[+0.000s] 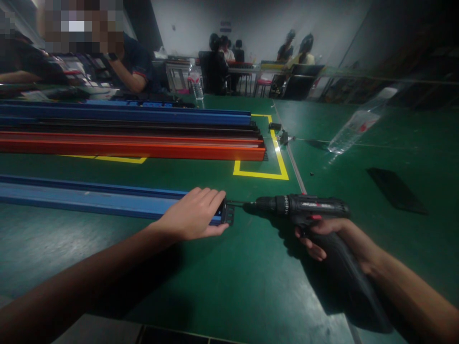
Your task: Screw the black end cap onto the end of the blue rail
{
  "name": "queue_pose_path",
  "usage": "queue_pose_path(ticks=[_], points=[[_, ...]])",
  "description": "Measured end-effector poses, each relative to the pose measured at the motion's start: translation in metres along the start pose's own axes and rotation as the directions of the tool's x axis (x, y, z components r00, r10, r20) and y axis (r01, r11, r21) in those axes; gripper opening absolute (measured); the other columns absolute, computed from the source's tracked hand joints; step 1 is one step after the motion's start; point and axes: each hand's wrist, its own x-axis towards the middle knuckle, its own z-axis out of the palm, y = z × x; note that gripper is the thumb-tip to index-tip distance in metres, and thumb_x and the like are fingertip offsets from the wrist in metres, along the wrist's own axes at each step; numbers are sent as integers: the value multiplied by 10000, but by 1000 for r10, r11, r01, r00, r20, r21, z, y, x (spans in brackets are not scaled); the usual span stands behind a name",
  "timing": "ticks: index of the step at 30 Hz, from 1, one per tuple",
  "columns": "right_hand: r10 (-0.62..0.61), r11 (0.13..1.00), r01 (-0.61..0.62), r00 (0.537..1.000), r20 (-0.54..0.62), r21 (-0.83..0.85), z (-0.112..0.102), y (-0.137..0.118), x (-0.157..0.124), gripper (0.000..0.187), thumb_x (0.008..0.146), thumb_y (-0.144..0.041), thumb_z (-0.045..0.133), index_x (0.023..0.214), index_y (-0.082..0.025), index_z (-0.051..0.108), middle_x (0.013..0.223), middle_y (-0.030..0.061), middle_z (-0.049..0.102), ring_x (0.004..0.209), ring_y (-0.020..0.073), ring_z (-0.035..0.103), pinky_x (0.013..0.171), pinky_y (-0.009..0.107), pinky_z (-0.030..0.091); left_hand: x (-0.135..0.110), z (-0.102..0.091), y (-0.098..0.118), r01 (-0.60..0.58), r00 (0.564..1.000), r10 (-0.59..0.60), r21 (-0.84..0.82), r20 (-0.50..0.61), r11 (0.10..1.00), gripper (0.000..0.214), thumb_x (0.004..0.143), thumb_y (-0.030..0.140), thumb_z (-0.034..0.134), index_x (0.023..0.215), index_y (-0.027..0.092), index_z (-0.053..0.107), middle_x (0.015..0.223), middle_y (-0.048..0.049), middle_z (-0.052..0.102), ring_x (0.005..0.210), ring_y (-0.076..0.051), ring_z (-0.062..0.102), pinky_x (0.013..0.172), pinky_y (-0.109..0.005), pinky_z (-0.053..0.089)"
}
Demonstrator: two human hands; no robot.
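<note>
My left hand (pixel 195 212) is wrapped over the right end of a long blue rail (pixel 107 200) lying on the green table. A black end cap (pixel 229 214) with small openings shows just past its fingertips. My right hand (pixel 330 236) grips a black cordless drill (pixel 308 206) by the handle, with the index finger near the trigger. The drill points left, and its long thin bit (pixel 238 204) reaches to the end cap. Whether the tip sits in a screw is too small to tell.
Behind lie orange (pixel 179 149) and blue rails (pixel 143 113) beside yellow tape (pixel 281 162). A water bottle (pixel 362 124) and a dark flat object (pixel 396 190) are on the right. Small dark parts (pixel 283 137) lie near the tape. Across the table sits a person (pixel 132 67).
</note>
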Motion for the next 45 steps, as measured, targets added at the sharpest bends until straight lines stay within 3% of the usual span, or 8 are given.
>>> queue_pose_path(ticks=[45], points=[[0, 1000, 0, 1000, -8, -5, 2, -1, 0, 283, 744, -268, 640, 901, -64, 759, 712, 97, 693, 502, 121, 596, 533, 236, 481, -1, 0, 0, -3, 1000, 3, -12, -3, 1000, 688, 942, 593, 461, 1339, 31, 481, 1196, -190, 614, 1025, -309, 582, 865, -431, 462]])
